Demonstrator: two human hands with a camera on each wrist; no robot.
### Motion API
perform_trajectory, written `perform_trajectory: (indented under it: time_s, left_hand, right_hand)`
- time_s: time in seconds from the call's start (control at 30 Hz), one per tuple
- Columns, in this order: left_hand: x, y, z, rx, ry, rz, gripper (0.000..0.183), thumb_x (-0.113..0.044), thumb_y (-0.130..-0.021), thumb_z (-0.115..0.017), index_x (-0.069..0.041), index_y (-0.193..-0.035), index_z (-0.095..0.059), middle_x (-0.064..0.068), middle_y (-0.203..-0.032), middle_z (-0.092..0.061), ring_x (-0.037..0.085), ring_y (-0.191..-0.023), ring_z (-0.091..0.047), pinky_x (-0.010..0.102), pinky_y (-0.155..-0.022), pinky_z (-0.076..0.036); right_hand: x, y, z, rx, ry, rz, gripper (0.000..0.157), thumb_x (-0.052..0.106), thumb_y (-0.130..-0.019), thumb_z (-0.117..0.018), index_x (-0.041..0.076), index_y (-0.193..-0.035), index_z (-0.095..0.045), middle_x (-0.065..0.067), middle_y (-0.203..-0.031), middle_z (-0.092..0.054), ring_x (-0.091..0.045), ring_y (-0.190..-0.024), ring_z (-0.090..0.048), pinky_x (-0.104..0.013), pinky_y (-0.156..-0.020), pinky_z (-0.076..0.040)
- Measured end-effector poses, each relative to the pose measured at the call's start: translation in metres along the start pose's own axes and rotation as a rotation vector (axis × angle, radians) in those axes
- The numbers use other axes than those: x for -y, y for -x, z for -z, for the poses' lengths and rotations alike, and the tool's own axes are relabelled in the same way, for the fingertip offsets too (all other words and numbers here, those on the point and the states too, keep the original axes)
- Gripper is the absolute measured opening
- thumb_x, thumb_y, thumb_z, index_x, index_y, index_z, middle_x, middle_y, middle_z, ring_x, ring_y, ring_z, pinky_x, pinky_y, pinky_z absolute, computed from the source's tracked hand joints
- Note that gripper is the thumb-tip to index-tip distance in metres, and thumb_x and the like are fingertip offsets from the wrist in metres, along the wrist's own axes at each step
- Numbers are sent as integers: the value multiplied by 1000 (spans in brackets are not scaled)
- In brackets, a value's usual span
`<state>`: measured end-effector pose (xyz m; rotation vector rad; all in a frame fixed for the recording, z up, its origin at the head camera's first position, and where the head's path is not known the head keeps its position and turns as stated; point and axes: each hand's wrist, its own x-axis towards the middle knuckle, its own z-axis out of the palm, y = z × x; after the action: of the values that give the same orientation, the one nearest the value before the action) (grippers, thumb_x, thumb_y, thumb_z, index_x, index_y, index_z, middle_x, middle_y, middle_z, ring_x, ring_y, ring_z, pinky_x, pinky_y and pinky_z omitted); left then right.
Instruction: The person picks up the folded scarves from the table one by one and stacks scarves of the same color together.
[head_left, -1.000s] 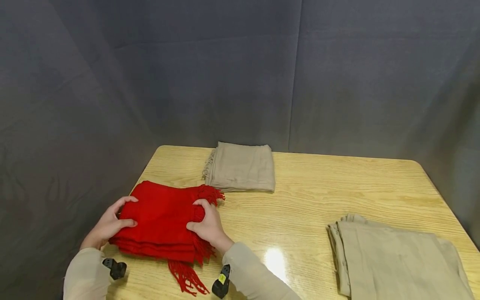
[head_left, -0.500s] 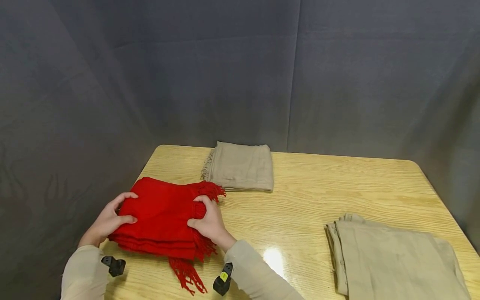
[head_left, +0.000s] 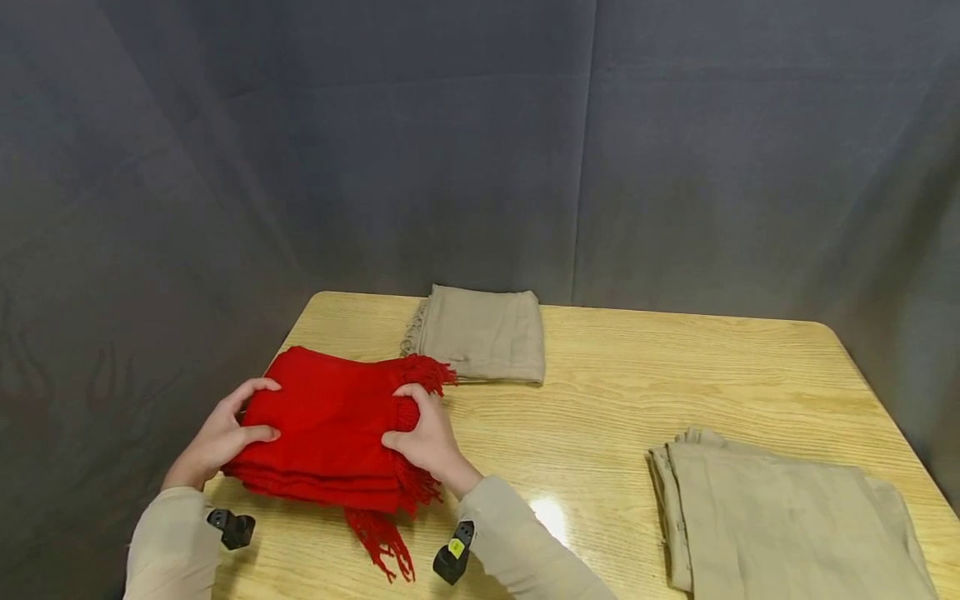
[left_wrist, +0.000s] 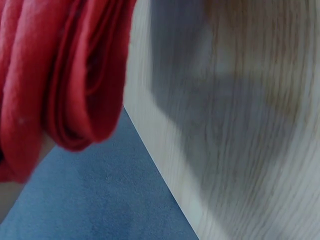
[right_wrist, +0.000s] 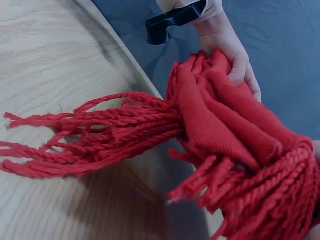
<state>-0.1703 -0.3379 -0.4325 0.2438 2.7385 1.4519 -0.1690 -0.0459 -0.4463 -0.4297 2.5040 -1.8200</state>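
A red fringed scarf [head_left: 330,408], folded into a thick layered rectangle, is held between both hands at the left of the table. My left hand [head_left: 223,432] grips its left side, thumb and fingers on top and the rest out of sight. On the fringed right side, my right hand [head_left: 429,433] grips it the same way. In the left wrist view, the folded layers of the scarf [left_wrist: 75,75] hang clear of the wood, above a shadow. Loose red tassels [right_wrist: 115,132] dangle from the near side in the right wrist view.
A folded beige cloth with a fringed left edge [head_left: 483,333] lies at the back of the wooden table [head_left: 600,400], just behind the scarf. A larger folded khaki cloth [head_left: 787,517] lies at the front right. Dark grey curtains [head_left: 450,167] stand behind and beside the table.
Both hands have shifted the red scarf slightly up and away in the head view, keeping their grip. Its hanging tassels have moved along with it. The two beige cloths stay put.
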Motion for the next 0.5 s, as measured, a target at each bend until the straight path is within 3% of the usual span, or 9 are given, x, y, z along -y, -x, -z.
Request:
perform_trajectory:
  time_s: [0.5]
  left_hand:
    - [-12,-6,-8,-23,30,-22,57,2,-73,-66,-6,-124,-41,6,-113,-44,14,-91,-46,30,-73,-43]
  right_hand:
    - [4,-4,18,-5,19,51,45,1,-66,-66,9,-109,-54,-10,-106,-52,-26,-98,-45,-37,-79,-39]
